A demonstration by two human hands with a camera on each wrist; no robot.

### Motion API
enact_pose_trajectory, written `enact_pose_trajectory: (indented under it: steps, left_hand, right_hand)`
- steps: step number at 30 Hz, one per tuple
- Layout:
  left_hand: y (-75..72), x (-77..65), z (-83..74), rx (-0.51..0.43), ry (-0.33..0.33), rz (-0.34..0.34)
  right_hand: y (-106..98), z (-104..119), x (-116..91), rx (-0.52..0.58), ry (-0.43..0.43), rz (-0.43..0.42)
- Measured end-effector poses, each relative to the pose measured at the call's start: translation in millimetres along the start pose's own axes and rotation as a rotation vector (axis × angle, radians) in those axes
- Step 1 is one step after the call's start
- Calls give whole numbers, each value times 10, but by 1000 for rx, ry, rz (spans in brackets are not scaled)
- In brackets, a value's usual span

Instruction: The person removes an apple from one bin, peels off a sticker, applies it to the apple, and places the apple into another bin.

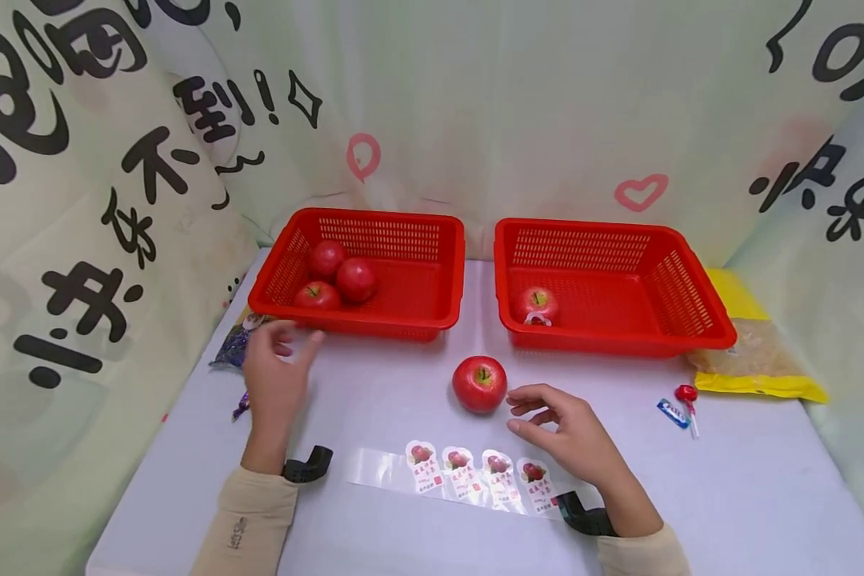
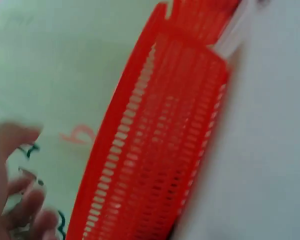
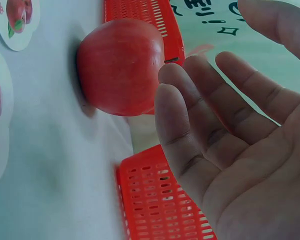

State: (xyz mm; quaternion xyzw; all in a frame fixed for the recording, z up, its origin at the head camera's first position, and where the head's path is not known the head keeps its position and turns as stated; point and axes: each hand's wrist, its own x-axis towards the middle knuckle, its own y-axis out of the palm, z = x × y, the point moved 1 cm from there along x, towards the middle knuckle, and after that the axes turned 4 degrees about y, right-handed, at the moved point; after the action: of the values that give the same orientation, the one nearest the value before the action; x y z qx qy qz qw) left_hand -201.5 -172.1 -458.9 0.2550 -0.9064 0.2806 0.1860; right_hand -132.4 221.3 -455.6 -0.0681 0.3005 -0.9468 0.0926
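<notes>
A red apple (image 1: 479,386) stands upright on the table in front of the two red baskets. Close to its right side is my right hand (image 1: 562,428), fingers loosely bent and nothing in them; the right wrist view shows the bare palm (image 3: 260,160) beside the apple (image 3: 121,67). My left hand (image 1: 277,384) hovers by the front left corner of the left basket (image 1: 410,326), thumb and fingers apart and holding nothing. That basket contains three apples (image 1: 357,278). Nearer me lies a clear strip (image 1: 378,470) bearing several apple-picture stickers (image 1: 463,472).
In the right basket (image 1: 619,308) sits one apple (image 1: 535,302) with a sticker on its front. A yellow bag (image 1: 756,344), a red lollipop (image 1: 686,394) and a blue packet (image 1: 673,413) lie at right. A dark purple bag (image 1: 232,346) is behind my left hand.
</notes>
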Motion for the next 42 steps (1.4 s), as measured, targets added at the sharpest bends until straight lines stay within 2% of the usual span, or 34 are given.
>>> enact_pose_trajectory:
  steps: [1, 3, 4, 5, 6, 8, 9, 11, 14, 26, 29, 36, 42]
  left_hand:
    - [28, -76, -42, 61, 152, 90]
    - [108, -223, -120, 165, 422, 326]
    - [148, -288, -152, 211, 523, 451]
    - [184, -346, -177, 242, 585, 584]
    - [212, -397, -200, 265, 611, 718]
    - [243, -475, -236, 312, 577, 949]
    - [251, -505, -244, 345, 547, 1034]
    - [252, -548, -257, 386, 493, 1142]
    - [257, -585, -271, 408, 459, 1199]
    - [245, -636, -288, 370, 446, 1263]
    - [251, -632, -271, 318, 438, 1293]
    - [304, -598, -240, 142, 348, 1347]
    - [358, -603, -204, 41, 283, 1373]
  right_hand:
    - [-4, 1, 0, 0, 3, 2]
    - [-11, -1, 2, -1, 8, 2]
    - [-13, -5, 4, -1, 12, 1]
    - [-12, -10, 6, -3, 15, 0]
    - [-10, -16, 8, -4, 17, 0]
    - [1, -30, 14, -1, 19, 6]
    - [8, -37, 18, 0, 19, 11]
    - [24, -49, 24, 0, 18, 18]
    - [39, -59, 36, -10, 15, 26]
    - [96, -50, 48, -27, 29, 58]
    - [106, -47, 52, -20, 25, 64]
    - [130, -21, 57, -18, 0, 97]
    - [259, 182, 56, -93, -87, 143]
